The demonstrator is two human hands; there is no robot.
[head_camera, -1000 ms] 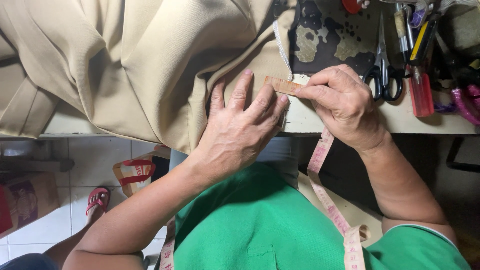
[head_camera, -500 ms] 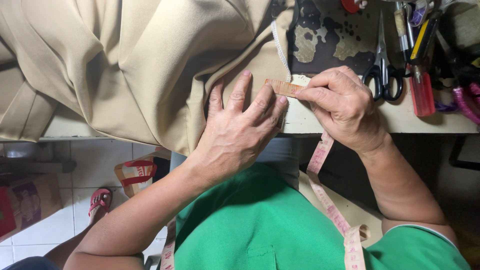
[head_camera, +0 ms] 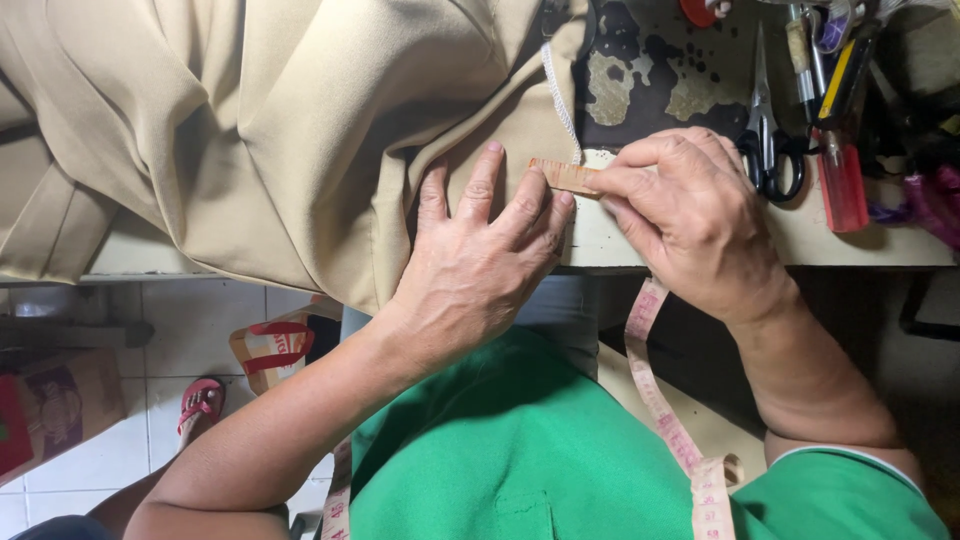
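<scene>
Pressing our left hand [head_camera: 480, 265] open and flat on the beige draped fabric [head_camera: 300, 130], our right hand [head_camera: 690, 215] pinching a short brown wooden ruler [head_camera: 563, 177], black-handled scissors [head_camera: 768, 130] nearby on the table [head_camera: 860, 240].

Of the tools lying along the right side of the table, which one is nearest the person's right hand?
The black-handled scissors: their finger loops lie just beside the right hand, which pinches a small ruler. The red-handled tool and the yellow one lie farther right.
</scene>
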